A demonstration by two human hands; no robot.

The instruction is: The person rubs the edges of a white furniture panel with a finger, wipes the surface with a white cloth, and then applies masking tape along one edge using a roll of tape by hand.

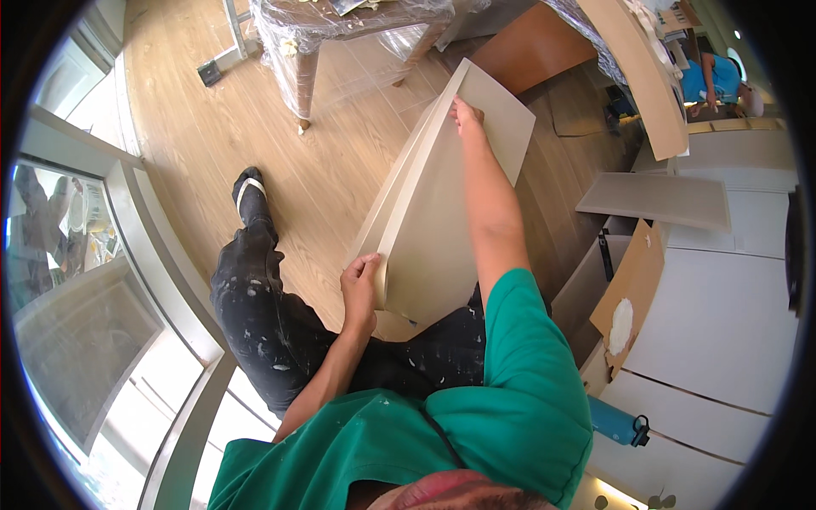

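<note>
Green shirt (518, 391), mine, lowest in head view. Beige board (433, 234), tilted, before me over wood floor (323, 191): my left hand (359, 285) pinches the near end of its left edge, my right hand (467, 116) curls over the far end. Plastic-wrapped table (357, 24), beyond. Blue bottle (612, 421), right.
</note>
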